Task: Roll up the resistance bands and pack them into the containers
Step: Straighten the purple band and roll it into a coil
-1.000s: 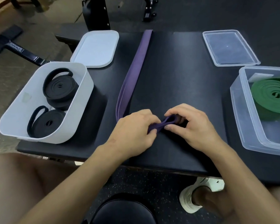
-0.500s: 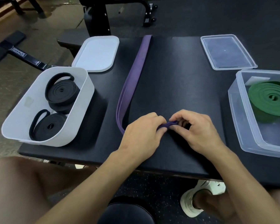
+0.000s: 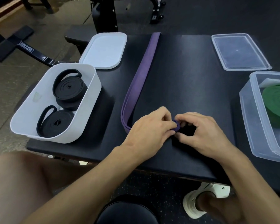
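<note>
Near the desk's (image 3: 184,88) front edge, both hands are pinching the purple band's (image 3: 141,75) small rolled end: left hand (image 3: 149,131), right hand (image 3: 200,133).

Purple band (image 3: 141,75), black table (image 3: 184,88); left white tub (image 3: 94,88) holds black rolls (image 3: 68,89); right clear tub's (image 3: 255,126) roll (image 3: 276,101) looks dark green.
</note>
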